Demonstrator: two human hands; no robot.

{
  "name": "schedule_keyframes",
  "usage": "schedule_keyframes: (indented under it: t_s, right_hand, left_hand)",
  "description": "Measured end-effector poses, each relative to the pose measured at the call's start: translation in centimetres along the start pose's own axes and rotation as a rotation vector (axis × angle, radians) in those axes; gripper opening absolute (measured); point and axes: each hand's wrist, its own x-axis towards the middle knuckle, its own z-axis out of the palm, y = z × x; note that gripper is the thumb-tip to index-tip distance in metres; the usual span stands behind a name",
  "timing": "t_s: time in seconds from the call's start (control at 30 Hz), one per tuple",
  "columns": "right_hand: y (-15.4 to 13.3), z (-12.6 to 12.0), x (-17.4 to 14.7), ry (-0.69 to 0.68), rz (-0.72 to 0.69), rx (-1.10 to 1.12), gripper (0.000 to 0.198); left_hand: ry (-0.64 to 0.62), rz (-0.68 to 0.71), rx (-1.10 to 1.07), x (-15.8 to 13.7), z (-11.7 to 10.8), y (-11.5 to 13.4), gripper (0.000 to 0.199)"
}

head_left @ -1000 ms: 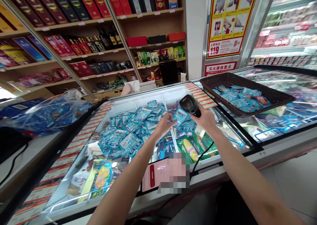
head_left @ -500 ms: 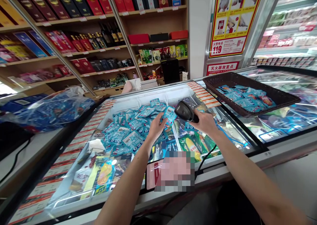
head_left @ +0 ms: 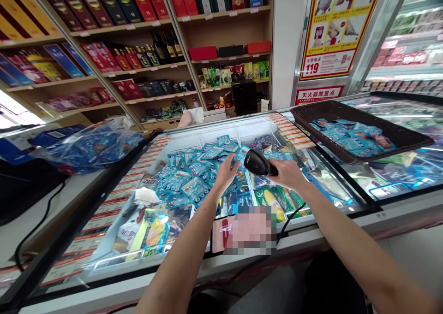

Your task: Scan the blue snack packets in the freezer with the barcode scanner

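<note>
My left hand (head_left: 226, 171) pinches a small blue packet (head_left: 241, 153) by its edge, above the glass top of a chest freezer (head_left: 114, 257). Wrapped round the handle of a black barcode scanner (head_left: 256, 162) is my right hand (head_left: 285, 173). The scanner's head points left and partly covers the held packet. A heap of similar blue packets (head_left: 195, 189) lies on the freezer glass, left of and beyond my left hand. From the scanner's side a black cable (head_left: 292, 216) runs down toward the front edge.
A brown basket (head_left: 349, 115) with more blue packets sits on the freezer at right. A clear plastic bag (head_left: 93, 143) of blue packets lies on the left counter. A phone-like screen (head_left: 218, 235), partly pixelated, rests at the front edge. Stocked shelves (head_left: 145, 23) stand behind.
The scanner has turned from facing partly toward me to pointing left, closer over the packet. My left hand still holds the packet, now tilted more. The whole view has shifted slightly.
</note>
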Motion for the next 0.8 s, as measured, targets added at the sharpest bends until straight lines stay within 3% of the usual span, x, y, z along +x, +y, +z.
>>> schedule_keyframes:
  t_s: [0.8]
  right_hand:
    - [-0.14, -0.17, -0.14, -0.025, 0.018, -0.016, 0.034]
  left_hand:
    - [0.053, 0.032, 0.121, -0.32, 0.07, 0.55, 0.044]
